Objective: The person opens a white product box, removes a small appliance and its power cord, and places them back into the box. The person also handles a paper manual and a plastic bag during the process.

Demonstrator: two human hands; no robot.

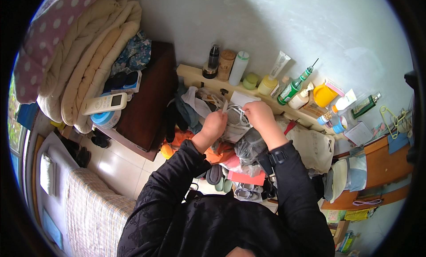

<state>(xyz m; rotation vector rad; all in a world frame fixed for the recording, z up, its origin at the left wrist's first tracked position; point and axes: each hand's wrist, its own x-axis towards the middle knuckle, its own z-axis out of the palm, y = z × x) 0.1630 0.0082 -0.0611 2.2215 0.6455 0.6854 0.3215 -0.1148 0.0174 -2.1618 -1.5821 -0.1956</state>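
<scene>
My left hand pinches a narrow white strip that stands up from its fingers. Close by on the right, my right hand has its fingertips closed on a white cord or strap. Between the two lies a light grey mesh item with white cords looped over it; its exact kind is unclear. Just below it shows a white surface with dark lettering. Around the hands are a grey plastic bag, orange fabric or bags, and crumpled white and blue-grey cloth.
Bottles, jars and tubes line a cream ledge along the wall, including a green bottle. At left, a dark wooden cabinet carries folded quilts and a remote control. A beige cloth bag hangs right; shoes lie below.
</scene>
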